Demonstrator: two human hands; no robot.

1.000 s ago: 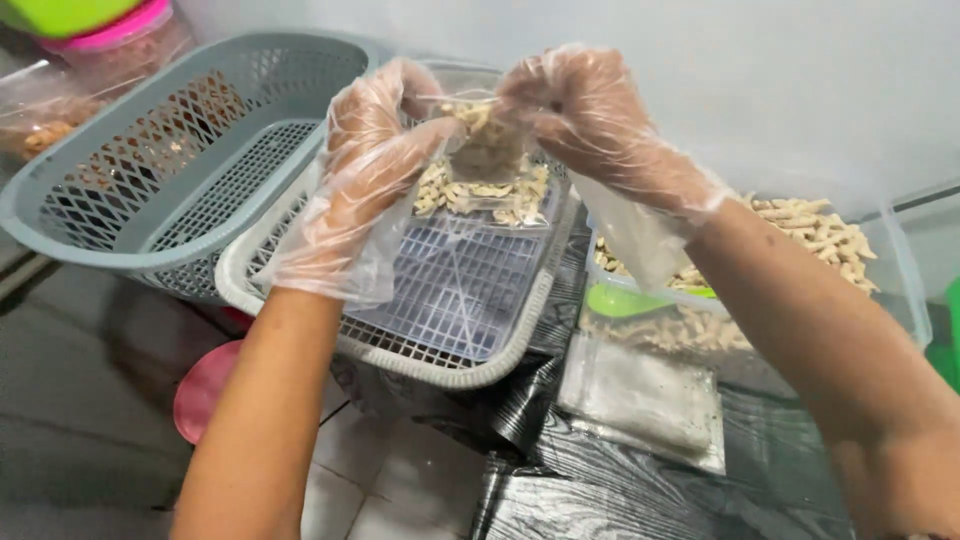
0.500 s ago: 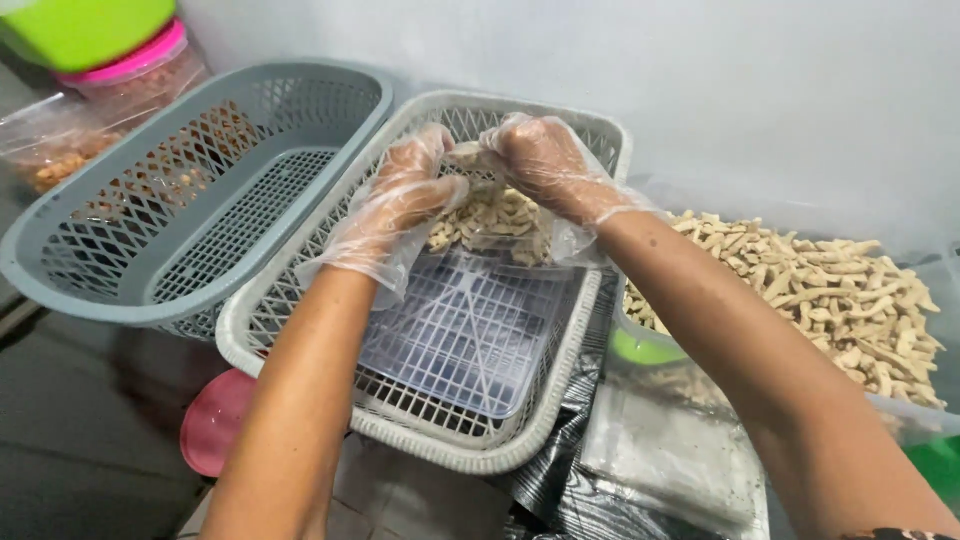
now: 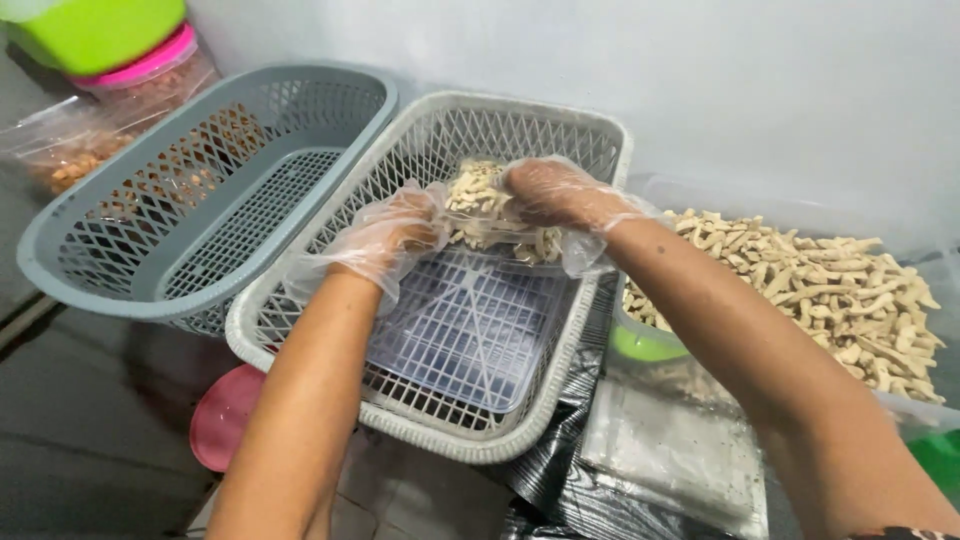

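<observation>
Both hands wear thin clear plastic gloves. My left hand (image 3: 400,232) and my right hand (image 3: 560,195) together hold a clear plastic bag of pale stick snacks (image 3: 488,208) low inside a white lattice basket (image 3: 440,420). The left hand grips the bag's left end, the right hand its right end. The bag rests near the basket's far wall, above its grid floor. A clear flat sheet lies on that floor nearer to me.
A grey lattice basket (image 3: 90,290) stands to the left, touching the white one. A heap of loose stick snacks (image 3: 820,280) fills a clear container on the right. Flat plastic bags (image 3: 680,450) lie on black sheeting. A pink lid (image 3: 225,415) lies below.
Both hands have lowered the snack bag from above the white basket down into its far end. The view has tilted down and closer.
</observation>
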